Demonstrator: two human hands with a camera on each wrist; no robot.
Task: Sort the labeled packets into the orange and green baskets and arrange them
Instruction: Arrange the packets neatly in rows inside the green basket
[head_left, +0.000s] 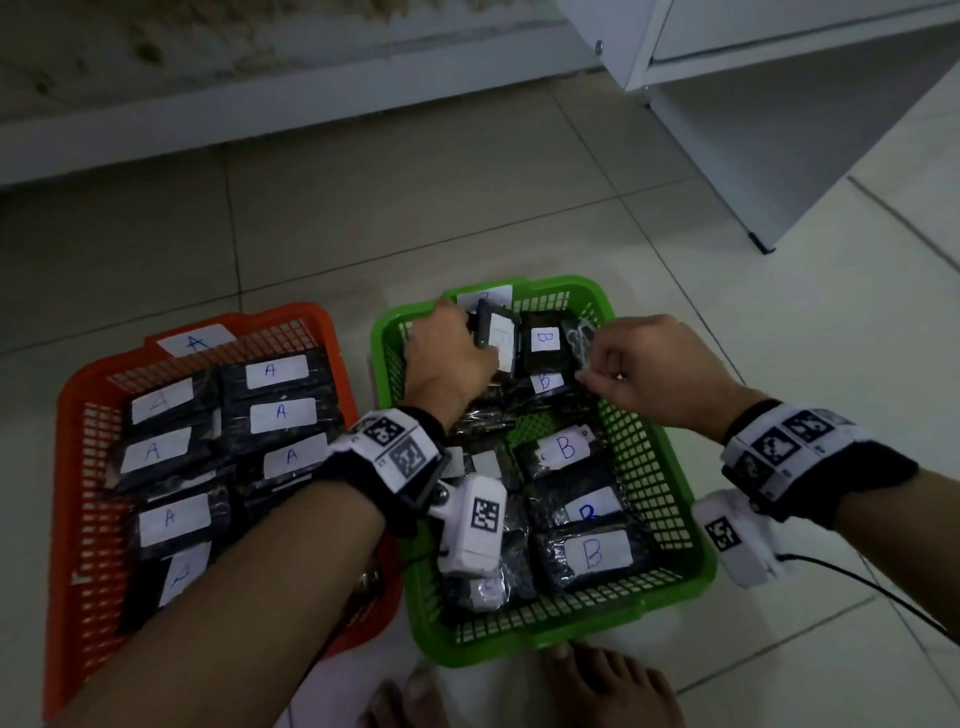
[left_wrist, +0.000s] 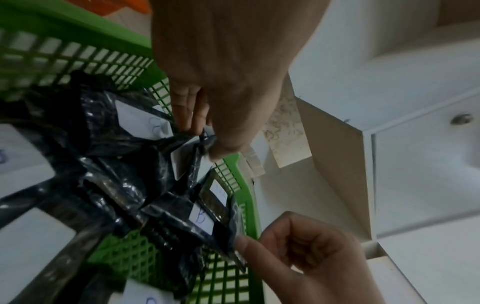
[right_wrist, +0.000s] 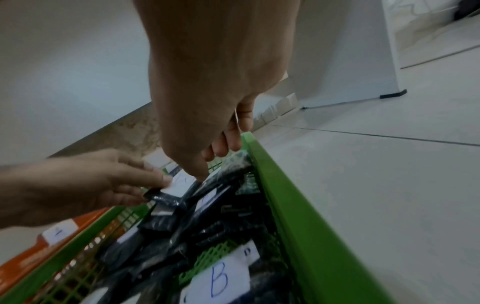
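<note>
Head view shows the upright packet (head_left: 497, 340) at the far end of my green basket (head_left: 670, 462) pinched in my left hand (head_left: 447, 364), my right hand (head_left: 644, 374) pinching a neighbouring packet (head_left: 582, 338), the orange basket (head_left: 78, 415) full of A packets beside.

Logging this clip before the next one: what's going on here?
A person is arranging black packets at the far end of the green basket. The left hand grips one packet upright; the right hand pinches the edge of another. B-labelled packets fill the green basket; A-labelled packets lie in rows in the orange basket.
</note>
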